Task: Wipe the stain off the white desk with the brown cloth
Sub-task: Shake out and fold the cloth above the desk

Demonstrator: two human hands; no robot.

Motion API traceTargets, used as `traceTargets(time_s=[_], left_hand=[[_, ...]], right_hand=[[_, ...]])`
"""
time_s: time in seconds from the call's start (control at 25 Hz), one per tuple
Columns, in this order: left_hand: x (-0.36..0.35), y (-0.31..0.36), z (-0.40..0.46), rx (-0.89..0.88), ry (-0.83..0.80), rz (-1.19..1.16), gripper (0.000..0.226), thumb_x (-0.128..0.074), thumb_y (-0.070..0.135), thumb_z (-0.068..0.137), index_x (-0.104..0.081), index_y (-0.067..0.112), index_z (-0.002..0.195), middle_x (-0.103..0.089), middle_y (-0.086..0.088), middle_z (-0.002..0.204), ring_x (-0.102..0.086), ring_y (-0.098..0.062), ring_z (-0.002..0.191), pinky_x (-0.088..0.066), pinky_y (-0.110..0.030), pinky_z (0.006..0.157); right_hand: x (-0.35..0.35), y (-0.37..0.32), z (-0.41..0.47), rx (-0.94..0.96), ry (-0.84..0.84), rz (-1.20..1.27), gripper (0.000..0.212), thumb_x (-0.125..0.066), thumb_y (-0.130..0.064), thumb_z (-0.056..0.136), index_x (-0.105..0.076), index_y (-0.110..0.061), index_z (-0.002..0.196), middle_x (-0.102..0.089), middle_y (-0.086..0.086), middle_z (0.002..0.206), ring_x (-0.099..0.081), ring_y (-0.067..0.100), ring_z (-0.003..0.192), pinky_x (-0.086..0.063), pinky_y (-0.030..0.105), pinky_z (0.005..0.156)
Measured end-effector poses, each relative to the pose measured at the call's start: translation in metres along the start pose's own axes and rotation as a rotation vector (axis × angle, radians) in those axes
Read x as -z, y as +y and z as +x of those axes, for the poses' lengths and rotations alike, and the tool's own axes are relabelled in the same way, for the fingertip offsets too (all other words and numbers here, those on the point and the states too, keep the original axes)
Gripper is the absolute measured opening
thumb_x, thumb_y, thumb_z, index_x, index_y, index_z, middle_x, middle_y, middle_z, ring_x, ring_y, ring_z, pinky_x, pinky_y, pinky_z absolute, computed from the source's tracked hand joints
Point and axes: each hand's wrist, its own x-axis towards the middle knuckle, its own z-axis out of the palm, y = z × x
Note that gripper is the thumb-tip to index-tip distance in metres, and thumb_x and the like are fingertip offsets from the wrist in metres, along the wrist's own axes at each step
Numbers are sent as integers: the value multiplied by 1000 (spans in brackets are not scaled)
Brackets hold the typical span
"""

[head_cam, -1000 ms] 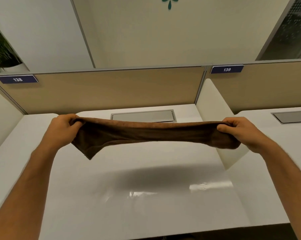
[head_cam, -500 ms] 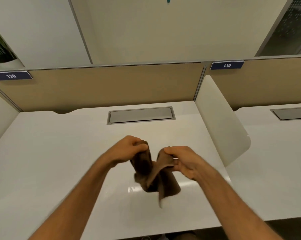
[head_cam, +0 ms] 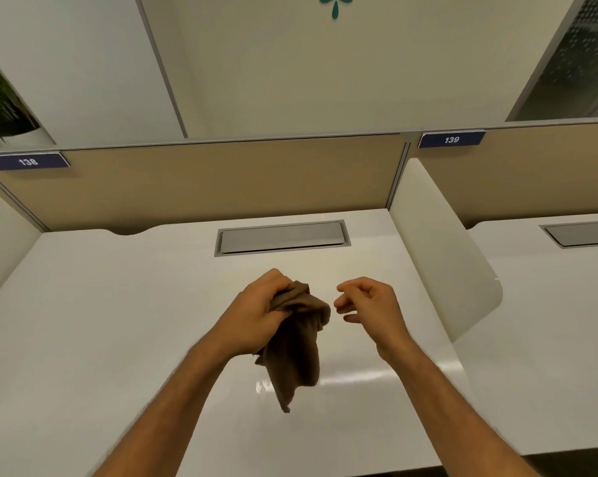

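Observation:
My left hand (head_cam: pixel 256 316) grips the bunched brown cloth (head_cam: pixel 296 342) above the middle of the white desk (head_cam: pixel 101 321). The cloth's loose end hangs down toward the desk surface. Just to the right of the cloth, my right hand (head_cam: pixel 366 306) is empty with its fingers curled and apart, not touching the cloth. A small wet-looking glint (head_cam: pixel 263 385) lies on the desk under the hanging cloth; I cannot make out a distinct stain.
A grey cable hatch (head_cam: pixel 282 237) is set into the desk's back. A tan partition (head_cam: pixel 222 180) with a 138 label (head_cam: pixel 27 161) closes the rear. A white side divider (head_cam: pixel 442 270) separates the neighbouring desk (head_cam: pixel 548 321) at the right.
The cloth went from stretched wide between both hands to bunched together. My right hand has let go of it, and the left hand alone holds it.

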Motion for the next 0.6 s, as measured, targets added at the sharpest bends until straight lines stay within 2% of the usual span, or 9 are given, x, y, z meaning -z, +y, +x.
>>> traceTargets(time_s=[0.08,0.16,0.24,0.32,0.4,0.48,0.6], left_hand=[[11,3,-3,-36,29,-26,30,-61,6,101,-59,35,100,-58,11,99,-63,-14,97,-53,-21,82],[22,8,-8,-54,22,-54,37,-61,0,100,-60,37,99,-59,9,99,-62,-13,97,-54,-21,83],[30,14,-12,-72,6,-59,46,-60,-6,98,-60,40,98,-59,9,100,-60,-10,97,-55,-21,84],[35,15,-16,-96,1,-60,50,-57,-12,95,-62,38,97,-59,7,99,-60,-12,95,-53,-21,82],[39,12,-19,-117,7,-65,49,-56,-14,95,-63,34,98,-58,6,98,-59,-14,93,-51,-21,81],[43,7,-22,-116,25,-82,42,-58,-13,96,-66,27,100,-59,4,98,-60,-18,93,-51,-23,80],[56,-4,-26,-62,99,-60,42,-57,-15,93,-68,25,100,-59,6,97,-61,-11,89,-51,-19,73]], right_hand=[[-6,17,10,-35,-117,-57,16,-60,-34,100,-74,-25,99,-77,-2,96,-74,21,95,-63,40,87],[-21,38,14,-197,-356,-140,21,-61,-45,97,-72,-28,102,-74,-2,107,-71,22,102,-61,43,91],[-33,54,13,-387,-494,-135,29,-65,-51,90,-71,-27,105,-72,2,112,-72,25,101,-63,43,85],[-40,64,15,-511,-541,-22,35,-68,-47,83,-74,-20,105,-72,7,112,-75,28,96,-65,41,76],[-43,63,14,-531,-591,29,24,-69,-34,83,-79,-16,95,-74,12,103,-73,30,86,-64,41,73],[-44,60,14,-486,-572,-86,16,-69,-25,85,-80,-14,88,-76,13,95,-73,29,81,-66,43,75],[-29,51,16,-384,-330,-242,18,-68,-29,86,-78,-15,92,-80,8,84,-78,27,73,-66,46,75]])
